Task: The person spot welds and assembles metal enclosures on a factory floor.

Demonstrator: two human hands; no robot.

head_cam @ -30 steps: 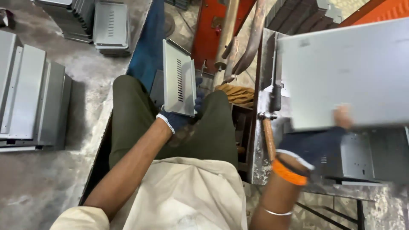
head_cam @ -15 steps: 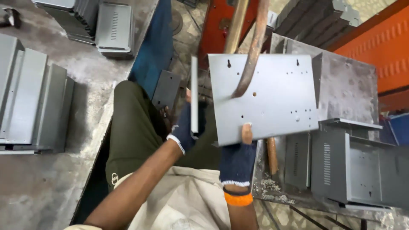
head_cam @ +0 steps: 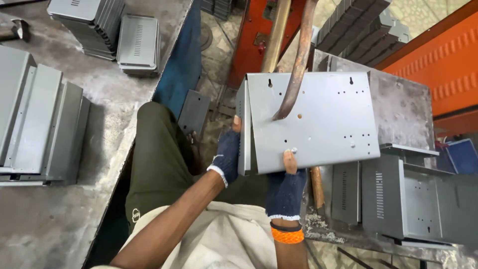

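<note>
Both gloved hands clamp the grey metal panel [head_cam: 318,119] over the lap — right hand [head_cam: 286,187] grips its bottom edge, thumb on top; left hand [head_cam: 226,154] holds the folded left side. Copper electrode arm [head_cam: 298,60] touches the panel face (more grey enclosures [head_cam: 408,199] on the right bench).

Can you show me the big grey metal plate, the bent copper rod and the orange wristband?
grey metal plate [head_cam: 323,129], head view, flat face.
bent copper rod [head_cam: 298,65], head view, mid shaft.
orange wristband [head_cam: 287,235], head view, front of band.
</note>
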